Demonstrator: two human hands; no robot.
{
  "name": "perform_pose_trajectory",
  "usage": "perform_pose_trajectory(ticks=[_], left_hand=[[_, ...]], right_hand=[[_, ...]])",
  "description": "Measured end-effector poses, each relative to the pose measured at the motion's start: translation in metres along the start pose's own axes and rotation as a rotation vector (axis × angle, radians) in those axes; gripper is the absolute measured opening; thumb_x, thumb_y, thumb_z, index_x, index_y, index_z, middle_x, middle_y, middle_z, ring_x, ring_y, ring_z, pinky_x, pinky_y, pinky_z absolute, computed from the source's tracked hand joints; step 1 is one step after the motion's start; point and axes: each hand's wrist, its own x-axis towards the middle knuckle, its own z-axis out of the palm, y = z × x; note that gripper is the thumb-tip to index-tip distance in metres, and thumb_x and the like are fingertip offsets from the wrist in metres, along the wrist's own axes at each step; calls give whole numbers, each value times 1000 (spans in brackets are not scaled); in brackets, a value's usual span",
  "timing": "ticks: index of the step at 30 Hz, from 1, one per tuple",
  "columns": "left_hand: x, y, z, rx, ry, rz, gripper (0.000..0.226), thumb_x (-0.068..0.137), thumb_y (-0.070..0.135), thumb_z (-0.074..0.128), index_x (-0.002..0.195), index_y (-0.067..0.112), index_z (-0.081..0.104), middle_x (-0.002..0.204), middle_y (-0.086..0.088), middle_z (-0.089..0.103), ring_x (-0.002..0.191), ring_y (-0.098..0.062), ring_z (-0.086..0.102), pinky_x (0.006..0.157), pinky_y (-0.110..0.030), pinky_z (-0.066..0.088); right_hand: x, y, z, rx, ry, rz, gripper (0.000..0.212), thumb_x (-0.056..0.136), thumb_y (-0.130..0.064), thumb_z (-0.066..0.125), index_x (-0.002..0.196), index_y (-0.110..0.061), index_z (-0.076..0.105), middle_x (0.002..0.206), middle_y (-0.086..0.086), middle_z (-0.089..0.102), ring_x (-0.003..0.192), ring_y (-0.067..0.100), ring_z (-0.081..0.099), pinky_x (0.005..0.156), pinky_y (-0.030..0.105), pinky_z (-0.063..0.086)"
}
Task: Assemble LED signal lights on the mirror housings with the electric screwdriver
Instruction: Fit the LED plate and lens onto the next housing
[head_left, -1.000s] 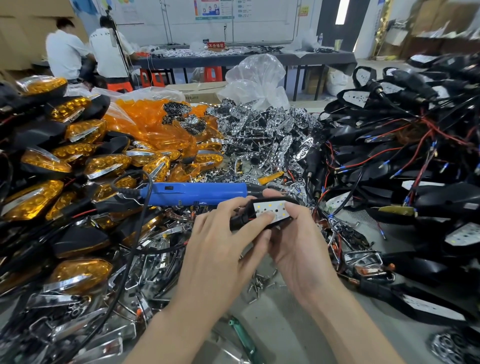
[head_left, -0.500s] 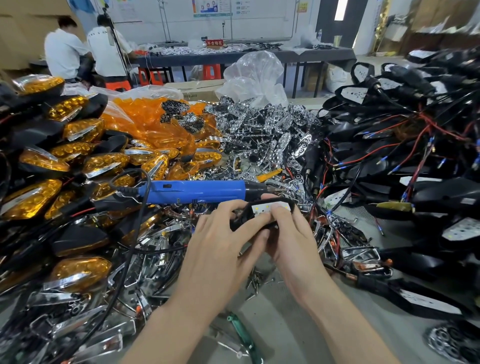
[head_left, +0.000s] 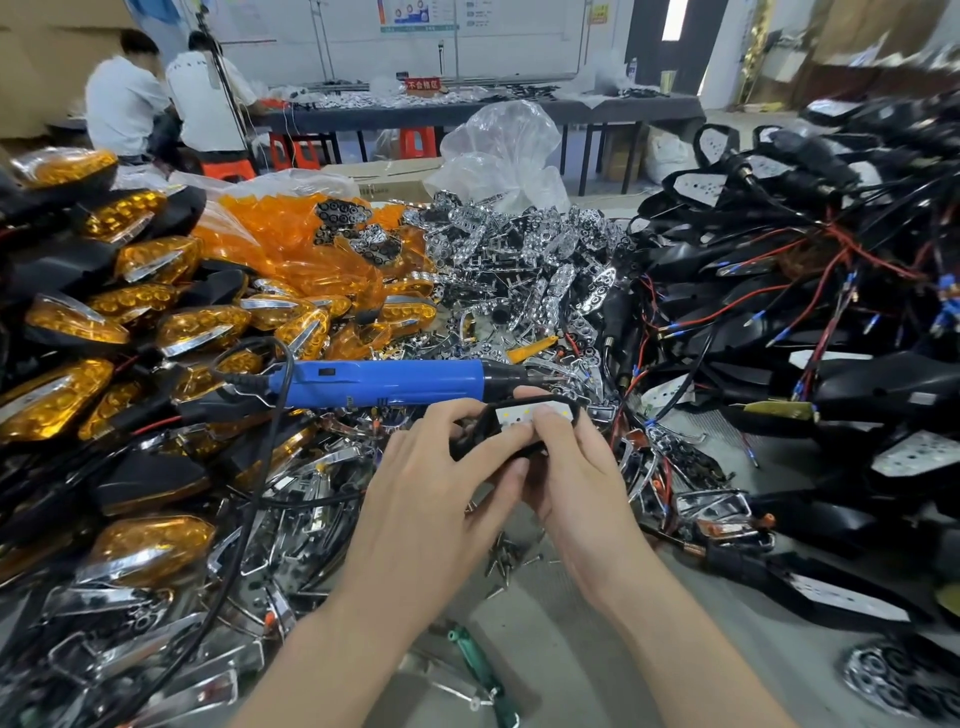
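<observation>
Seating seemed the step in hand: left hand (head_left: 441, 493) and right hand (head_left: 576, 483) both clasped the mirror housing (head_left: 470, 440) above the table's (head_left: 550, 649) middle, pressing its white LED board (head_left: 522, 414), so next one hand needed freeing for the electric screwdriver (head_left: 384, 382) lying just behind.

A small red sign (head_left: 422, 83) stands on the long dark table (head_left: 519, 111) in the upper middle of the frame, and it carries the light characters 不合格区. The white poster (head_left: 415, 13) on the wall above it has printing too blurred to read. The small marks on the blue electric screwdriver (head_left: 384, 382) also cannot be read.
</observation>
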Motion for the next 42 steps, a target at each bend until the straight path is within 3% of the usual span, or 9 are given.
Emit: perform_pose_trajectory(ticks=[4,11,13,17,22,27,32,37,42], left_hand=[[1,2,-5,-55,-91,-52,36,99,42,46,129,34,64,128,4,53,109,-14,54,93,-37,49],[52,18,-15,-152,-97,-73,32,100,33,45,127,28,63,116,9,55,105,-12,55,91,-32,47],[85,21,-8,-80,-288,-34,31,101,28,46,129,31,60,113,7,57,104,-13,55,88,-31,48],[138,25,17,344,-808,109,49,102,16,47,146,36,42,136,-5,51,127,-27,45,105,-45,42],[151,26,35,476,-978,240,46,102,20,52,143,39,45,137,-6,45,131,-28,40,109,-45,36],[153,16,34,378,-938,263,28,98,24,59,125,32,55,130,1,52,119,-22,47,100,-41,42],[157,11,11,-174,-695,-63,13,95,27,65,96,31,53,94,13,63,84,-4,60,69,-22,44],[128,12,-21,-683,-212,-360,14,96,30,64,103,35,53,97,8,71,74,3,67,63,-15,52],[57,2,-26,-1100,3,-734,26,97,16,64,121,26,65,93,7,68,77,-6,68,75,-26,57]], right_hand=[[4,0,-5,-34,59,0,26,97,-30,49,107,-32,73,112,7,77,108,23,73,84,38,59],[3,-7,-5,-63,105,89,28,106,-14,43,106,-19,71,97,11,78,82,20,77,59,32,61],[2,-6,-3,-74,87,102,24,108,-15,40,113,-9,64,106,23,72,84,28,75,60,35,61],[0,-5,-5,-31,115,106,24,109,-15,37,113,-4,58,109,22,72,94,32,75,65,36,63],[3,-1,-8,11,131,116,22,107,-14,40,113,-10,60,109,17,72,83,19,77,70,38,64],[3,-1,-10,-1,125,113,22,105,-14,41,112,-13,62,106,13,72,77,21,77,77,42,64],[-1,-2,-9,-64,94,84,23,104,-18,44,106,-21,66,99,4,76,83,24,77,88,51,61],[1,-7,-6,78,105,106,22,107,-15,46,116,-17,66,110,16,75,89,31,77,77,45,64],[0,-8,-4,126,100,104,23,109,-17,44,116,-16,67,111,13,76,100,31,75,73,39,63]])
